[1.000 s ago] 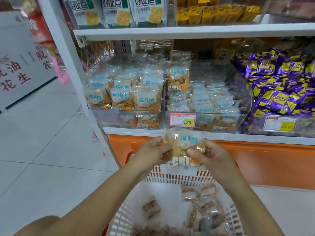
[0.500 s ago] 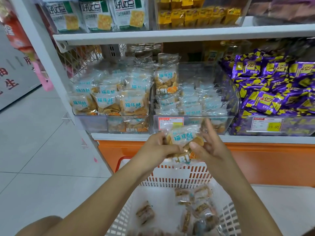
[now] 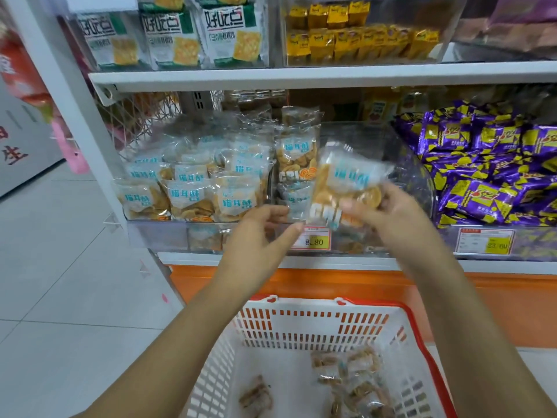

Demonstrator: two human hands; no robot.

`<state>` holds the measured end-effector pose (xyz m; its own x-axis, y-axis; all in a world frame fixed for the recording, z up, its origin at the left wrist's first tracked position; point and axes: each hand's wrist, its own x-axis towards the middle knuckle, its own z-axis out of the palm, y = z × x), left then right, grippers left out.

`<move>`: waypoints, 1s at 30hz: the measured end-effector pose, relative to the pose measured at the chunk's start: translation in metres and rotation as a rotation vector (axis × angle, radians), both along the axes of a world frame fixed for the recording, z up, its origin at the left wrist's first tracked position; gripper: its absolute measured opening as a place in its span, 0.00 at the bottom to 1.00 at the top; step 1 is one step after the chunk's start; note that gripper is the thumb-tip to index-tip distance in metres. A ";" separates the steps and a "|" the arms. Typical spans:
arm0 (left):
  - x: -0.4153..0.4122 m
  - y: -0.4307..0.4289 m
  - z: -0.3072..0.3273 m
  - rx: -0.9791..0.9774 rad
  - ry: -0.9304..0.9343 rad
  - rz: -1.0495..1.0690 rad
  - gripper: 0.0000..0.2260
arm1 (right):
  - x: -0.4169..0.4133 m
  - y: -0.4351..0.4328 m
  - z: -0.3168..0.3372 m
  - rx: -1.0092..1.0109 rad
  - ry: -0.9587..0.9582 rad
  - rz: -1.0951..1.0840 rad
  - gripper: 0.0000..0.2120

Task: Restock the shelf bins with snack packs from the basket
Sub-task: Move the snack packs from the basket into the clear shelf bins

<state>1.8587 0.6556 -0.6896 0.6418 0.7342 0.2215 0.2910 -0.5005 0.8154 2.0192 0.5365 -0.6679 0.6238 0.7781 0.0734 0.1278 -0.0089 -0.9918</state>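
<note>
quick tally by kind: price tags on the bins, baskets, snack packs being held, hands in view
price tags: 2
basket: 1
snack pack, held by the right hand: 1
hands, counting the left hand: 2
total: 6

Two hands showed, one left hand (image 3: 256,236) and one right hand (image 3: 391,218). One snack pack (image 3: 346,182) was held up. There was one basket (image 3: 301,324), with three green cracker bags (image 3: 168,34) and two price tags (image 3: 313,241).
</note>
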 end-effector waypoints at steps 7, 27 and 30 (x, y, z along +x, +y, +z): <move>0.004 0.019 -0.016 0.334 0.185 0.063 0.11 | 0.038 0.086 0.014 -0.177 -0.093 0.052 0.19; -0.008 0.020 -0.022 0.404 0.171 -0.018 0.19 | -0.023 0.119 -0.008 -0.201 -0.292 -0.321 0.40; -0.018 0.017 -0.021 0.386 0.103 -0.045 0.20 | -0.034 0.084 0.000 -0.061 -0.425 -0.329 0.31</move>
<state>1.8403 0.6729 -0.7107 0.7045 0.5803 0.4086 0.3324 -0.7785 0.5324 1.9848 0.6208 -0.6676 0.7606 0.5570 0.3334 0.4983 -0.1718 -0.8498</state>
